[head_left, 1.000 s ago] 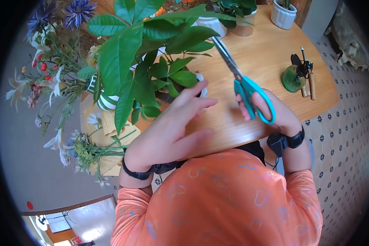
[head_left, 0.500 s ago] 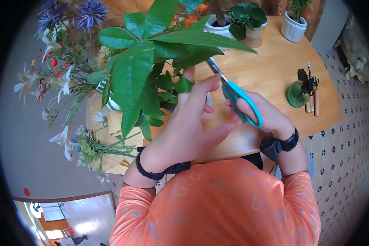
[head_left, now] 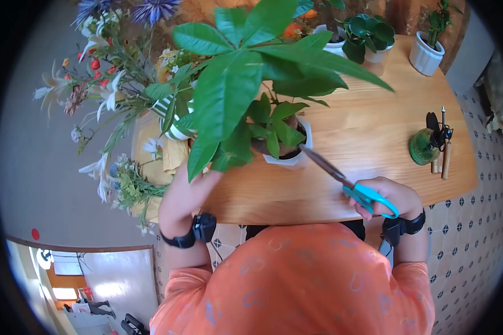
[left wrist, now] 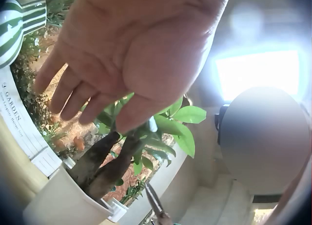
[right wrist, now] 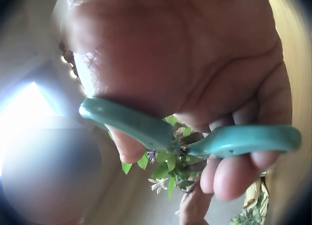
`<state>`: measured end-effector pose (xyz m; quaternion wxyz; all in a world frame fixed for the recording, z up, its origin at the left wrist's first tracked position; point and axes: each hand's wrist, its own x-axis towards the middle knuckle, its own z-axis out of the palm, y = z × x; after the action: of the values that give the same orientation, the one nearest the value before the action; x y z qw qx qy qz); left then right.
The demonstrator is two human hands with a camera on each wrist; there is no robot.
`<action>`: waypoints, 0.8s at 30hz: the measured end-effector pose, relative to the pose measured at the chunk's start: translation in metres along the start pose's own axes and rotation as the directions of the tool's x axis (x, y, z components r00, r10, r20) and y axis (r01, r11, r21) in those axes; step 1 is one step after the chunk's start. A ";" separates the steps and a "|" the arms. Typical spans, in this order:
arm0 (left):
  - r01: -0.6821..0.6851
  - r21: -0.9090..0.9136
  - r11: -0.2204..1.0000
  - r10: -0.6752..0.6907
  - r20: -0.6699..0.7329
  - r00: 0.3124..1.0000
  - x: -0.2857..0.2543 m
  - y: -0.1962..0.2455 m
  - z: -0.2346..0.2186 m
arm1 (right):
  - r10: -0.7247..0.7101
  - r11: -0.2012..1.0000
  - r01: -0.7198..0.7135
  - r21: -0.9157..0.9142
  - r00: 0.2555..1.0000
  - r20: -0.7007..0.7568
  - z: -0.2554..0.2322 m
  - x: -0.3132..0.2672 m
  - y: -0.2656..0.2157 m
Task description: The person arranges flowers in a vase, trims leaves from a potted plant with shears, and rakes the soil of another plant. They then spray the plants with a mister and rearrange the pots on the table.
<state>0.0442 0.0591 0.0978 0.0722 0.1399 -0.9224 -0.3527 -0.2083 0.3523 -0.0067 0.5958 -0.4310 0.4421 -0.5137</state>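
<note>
A plant with broad green leaves stands in a white pot on the wooden table. My left hand is beside the pot, partly hidden under the leaves; in the left wrist view that hand has its fingers extended near the two thick stems, and contact cannot be told. My right hand holds teal-handled scissors, thumb and fingers through the loops. The blades point at the pot's right rim and look closed.
Artificial flowers and a striped vase stand at the left, cut stems on brown paper below. Small potted plants line the back. A green glass bottle and wooden-handled tools are at the right.
My left hand has moved left and down, away from the scissors and under the leaves. The scissors have moved lower right, and their tips now lie by the pot. The head view has shifted.
</note>
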 end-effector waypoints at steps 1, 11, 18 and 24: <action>0.003 0.002 1.000 -0.003 -0.011 1.000 0.007 -0.001 -0.001 | 0.013 0.992 -0.008 -0.127 0.999 0.035 0.002 0.006 -0.002; -0.338 -0.860 0.383 0.086 -0.331 0.940 0.060 0.017 -0.010 | 0.060 0.938 -0.002 -0.347 0.986 0.157 0.030 0.043 -0.011; -0.352 -0.797 0.491 0.123 -0.336 0.934 0.071 0.030 -0.017 | 0.137 0.848 0.000 -0.531 0.966 0.219 0.055 0.056 -0.033; -0.307 -0.857 0.414 0.004 -0.335 0.942 0.070 0.018 -0.017 | -0.029 0.891 -0.061 -0.451 0.981 -0.190 0.059 -0.013 -0.021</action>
<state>-0.0216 0.0393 0.1247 0.2985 0.0409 -0.5793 -0.7574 -0.1572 0.3669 0.0289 0.4375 -0.5033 0.6085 -0.4300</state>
